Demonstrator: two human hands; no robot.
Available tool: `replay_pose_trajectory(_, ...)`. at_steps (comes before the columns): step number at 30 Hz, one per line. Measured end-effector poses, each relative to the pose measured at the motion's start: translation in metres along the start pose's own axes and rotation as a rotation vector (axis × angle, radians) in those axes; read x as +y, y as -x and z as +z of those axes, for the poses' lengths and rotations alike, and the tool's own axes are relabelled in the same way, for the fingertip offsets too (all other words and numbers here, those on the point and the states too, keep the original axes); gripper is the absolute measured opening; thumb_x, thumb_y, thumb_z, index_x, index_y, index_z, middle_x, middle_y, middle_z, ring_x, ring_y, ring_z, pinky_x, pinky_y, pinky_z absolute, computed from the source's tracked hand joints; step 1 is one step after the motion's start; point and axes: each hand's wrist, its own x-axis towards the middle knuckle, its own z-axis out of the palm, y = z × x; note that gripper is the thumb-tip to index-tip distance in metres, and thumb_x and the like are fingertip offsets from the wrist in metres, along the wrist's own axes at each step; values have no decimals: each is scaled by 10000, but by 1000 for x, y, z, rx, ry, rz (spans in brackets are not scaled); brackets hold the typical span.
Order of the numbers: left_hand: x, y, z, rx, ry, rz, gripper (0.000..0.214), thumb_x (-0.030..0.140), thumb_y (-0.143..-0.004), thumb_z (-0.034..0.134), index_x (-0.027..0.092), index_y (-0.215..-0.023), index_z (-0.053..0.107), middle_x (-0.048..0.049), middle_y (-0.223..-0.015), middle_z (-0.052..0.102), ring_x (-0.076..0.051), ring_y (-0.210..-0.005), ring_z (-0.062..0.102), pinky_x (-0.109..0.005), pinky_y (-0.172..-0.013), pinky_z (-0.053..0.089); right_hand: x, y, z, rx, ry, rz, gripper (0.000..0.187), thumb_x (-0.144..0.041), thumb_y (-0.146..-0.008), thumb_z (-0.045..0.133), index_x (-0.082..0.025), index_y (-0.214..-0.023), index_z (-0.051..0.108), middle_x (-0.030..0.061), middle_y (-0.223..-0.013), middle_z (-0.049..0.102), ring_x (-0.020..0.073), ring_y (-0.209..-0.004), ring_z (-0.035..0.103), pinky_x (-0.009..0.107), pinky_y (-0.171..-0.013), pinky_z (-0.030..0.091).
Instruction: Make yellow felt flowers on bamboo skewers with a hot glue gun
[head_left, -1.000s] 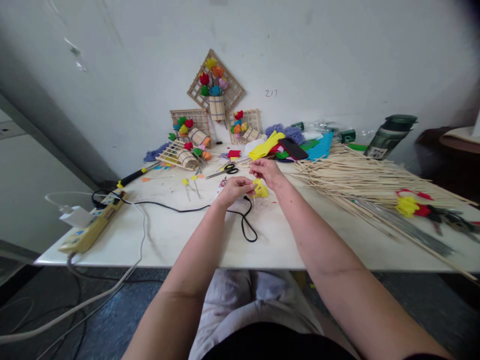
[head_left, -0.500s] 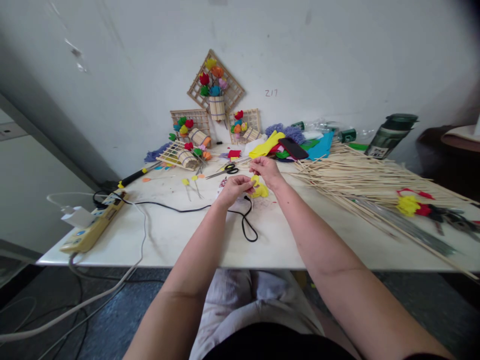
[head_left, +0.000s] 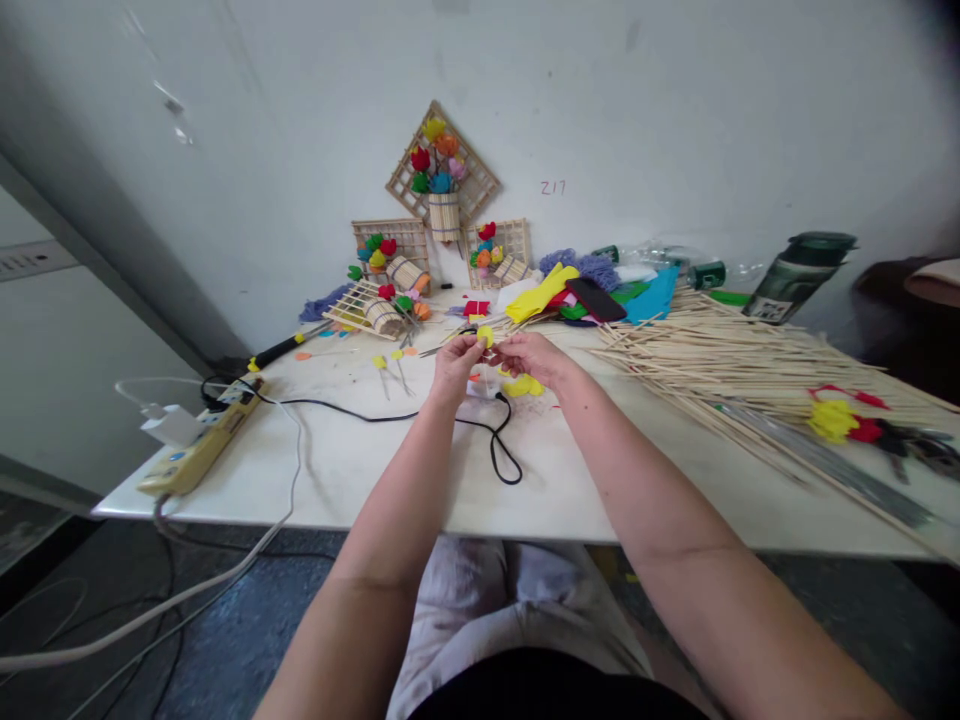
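Left hand [head_left: 456,358] pinches a small round yellow felt piece [head_left: 485,335]; right hand [head_left: 534,358], fingers curled together, sits just beside it.

Over the last second the left hand [head_left: 455,362] rose from just above the tabletop [head_left: 420,470] and tilted up, so that its fingertips lifted a small yellow felt piece [head_left: 485,335] higher in the frame, toward the scissors behind it. Earlier that piece had sat low, pressed against the larger yellow felt scrap [head_left: 523,386]; the two then stood apart, the scrap lying below the hands. The right hand [head_left: 534,356] dropped and moved toward the left one, its fingers meeting it near the lifted piece. The whole scene also slid slightly rightward in the frame as the head turned.
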Motion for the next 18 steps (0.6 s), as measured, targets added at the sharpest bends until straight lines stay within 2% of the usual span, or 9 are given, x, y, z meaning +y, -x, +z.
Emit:
replay_pose_trajectory(3,1,-2,-3,40,6,26,259,359,-611,757,146,-689,634,4,-630,627,-81,-560,558,-216,-579,443,-1,3,7,-125,-14,46,71,-114,-809,567,-107,-766,624,75,-668,694,80,-458,556,165,-383,394)
replay_pose_trajectory(8,3,-2,-4,119,13,30,239,336,-616,757,150,-696,631,10,-628,617,-72,-550,533,-208,-559,423,1,3,14,-199,-89,62,71,-92,-815,541,-114,-786,602,82,-709,704,90,-490,585,166,-396,413)
replay_pose_trajectory(14,3,-2,-3,101,57,6,273,348,-579,776,148,-691,627,11,-625,616,-78,-545,528,-210,-540,419,7,-1,19,-222,-147,62,54,-108,-789,599,-119,-740,581,38,-623,668,73,-462,560,155,-391,414)
replay_pose_trajectory(18,3,-1,-3,86,56,8,276,356,-577,774,152,-693,628,13,-627,623,-79,-555,539,-210,-564,426,9,-2,23,-172,-112,14,109,-131,-752,662,-129,-702,565,0,-542,626,54,-407,502,150,-383,404)
